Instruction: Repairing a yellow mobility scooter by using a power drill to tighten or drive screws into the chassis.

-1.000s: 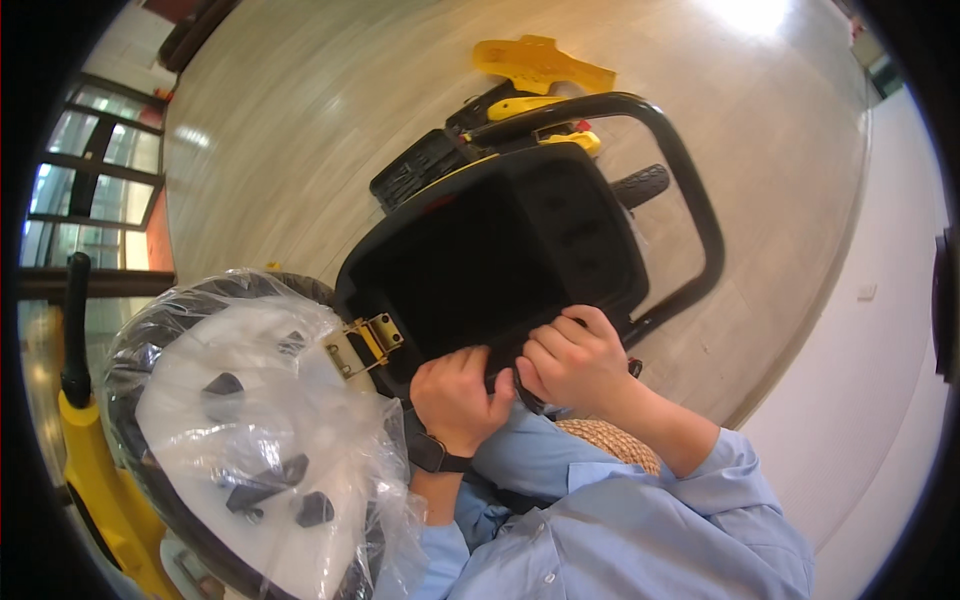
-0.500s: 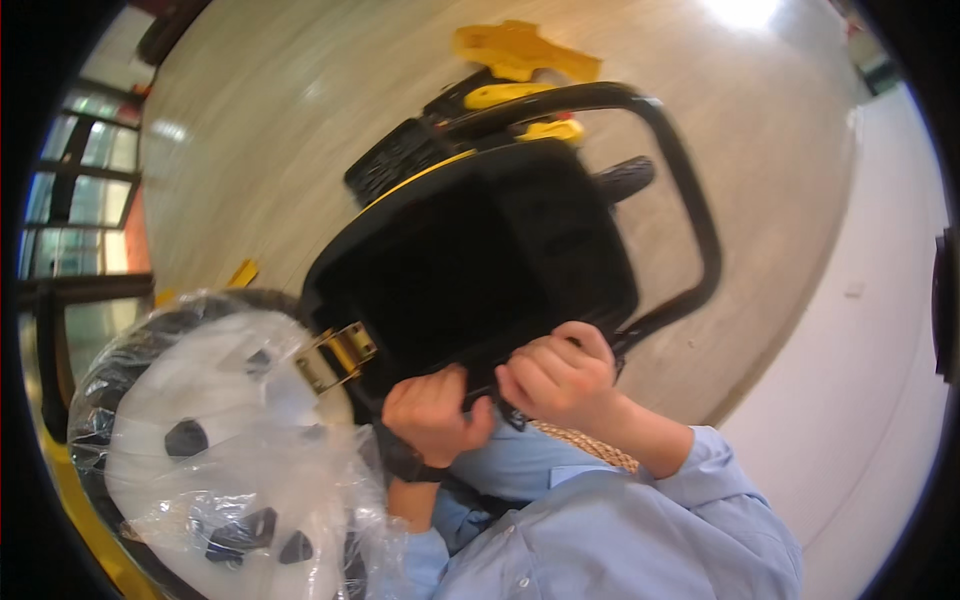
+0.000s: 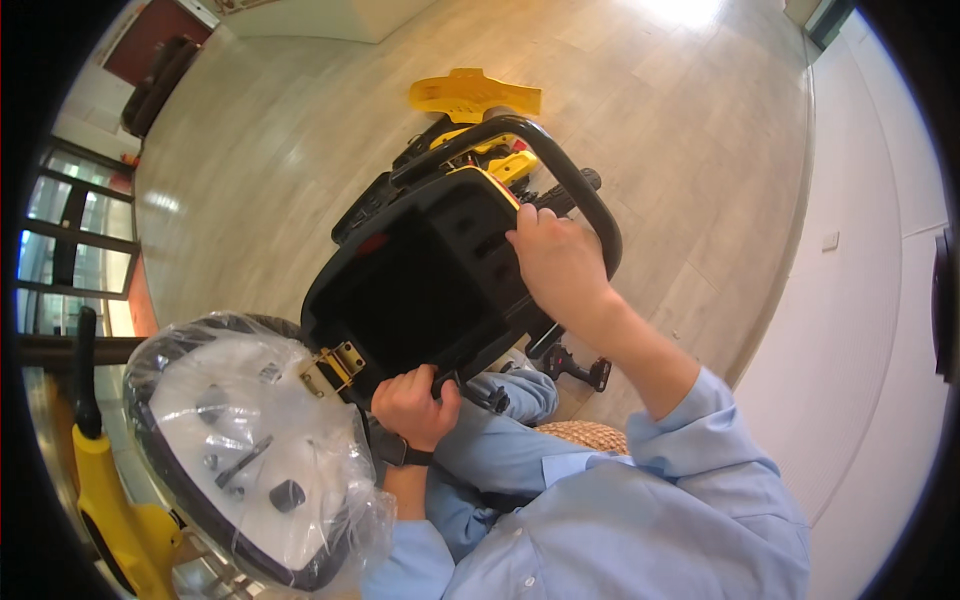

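A black storage box (image 3: 400,290) with a yellow far edge lies open in front of me, part of a scooter-like vehicle. My left hand (image 3: 412,405) is closed on its near rim, the thumb up beside a black latch-like part. Farther off, my right hand (image 3: 562,262) grips the box's right rim, knuckles up, close to a black tubular rail (image 3: 590,200). A brass-coloured hinge (image 3: 340,368) joins the box to a seat (image 3: 240,430) folded open on the left, its pale underside wrapped in clear plastic. The fingertips of both hands are hidden by the rim.
Beyond the box lies a yellow body panel (image 3: 475,95); a black wheel (image 3: 575,190) shows behind the rail. A cordless drill (image 3: 578,368) lies on the floor by my knee, near a woven stool (image 3: 585,435). A yellow frame part (image 3: 125,500) stands far left, a white wall (image 3: 870,300) right.
My right hand has moved from the near rim to the far right rim. The left hand stays on the near rim. The box appears turned and shifted slightly left, and the drill now shows.
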### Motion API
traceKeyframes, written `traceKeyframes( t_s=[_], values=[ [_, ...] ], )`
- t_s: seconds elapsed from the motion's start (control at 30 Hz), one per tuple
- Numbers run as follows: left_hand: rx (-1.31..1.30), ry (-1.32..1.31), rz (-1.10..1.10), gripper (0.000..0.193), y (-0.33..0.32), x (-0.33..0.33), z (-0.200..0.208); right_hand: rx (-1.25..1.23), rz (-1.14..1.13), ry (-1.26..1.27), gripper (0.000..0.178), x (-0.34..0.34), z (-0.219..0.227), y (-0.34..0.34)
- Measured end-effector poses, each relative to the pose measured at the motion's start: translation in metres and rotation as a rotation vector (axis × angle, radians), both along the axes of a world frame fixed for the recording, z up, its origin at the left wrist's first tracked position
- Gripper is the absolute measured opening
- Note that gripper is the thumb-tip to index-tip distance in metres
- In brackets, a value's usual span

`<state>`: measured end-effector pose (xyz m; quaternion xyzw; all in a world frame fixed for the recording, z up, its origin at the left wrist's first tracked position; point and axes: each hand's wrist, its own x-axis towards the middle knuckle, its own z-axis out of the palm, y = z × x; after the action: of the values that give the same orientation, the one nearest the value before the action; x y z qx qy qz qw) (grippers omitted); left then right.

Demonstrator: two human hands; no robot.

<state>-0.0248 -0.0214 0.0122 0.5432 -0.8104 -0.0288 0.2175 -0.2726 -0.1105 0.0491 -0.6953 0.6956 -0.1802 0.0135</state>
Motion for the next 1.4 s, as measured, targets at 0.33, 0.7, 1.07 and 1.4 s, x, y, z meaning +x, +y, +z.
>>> traceKeyframes(
  t_s=[0.33, 0.7, 1.07, 1.4],
  values=[
    [0.007, -0.094, 0.051, 0.025, 0.001, -0.002, -0.006, 0.051, 0.121, 0.144, 0.016, -0.003, 0.013, -0.006],
    [0.026, -0.053, 0.035, 0.022, 0.002, 0.002, -0.001, -0.731, 0.429, -0.044, 0.047, 0.103, 0.022, -0.119],
    [-0.018, -0.063, 0.025, 0.026, 0.001, 0.003, -0.016, -0.001, 0.468, -0.115, 0.05, 0.211, 0.048, -0.109],
    [0.135, -0.057, -0.047, 0.027, 0.007, 0.022, -0.001, 0.155, 0.487, -0.207, 0.044, 0.233, 0.013, -0.11]
  ],
)
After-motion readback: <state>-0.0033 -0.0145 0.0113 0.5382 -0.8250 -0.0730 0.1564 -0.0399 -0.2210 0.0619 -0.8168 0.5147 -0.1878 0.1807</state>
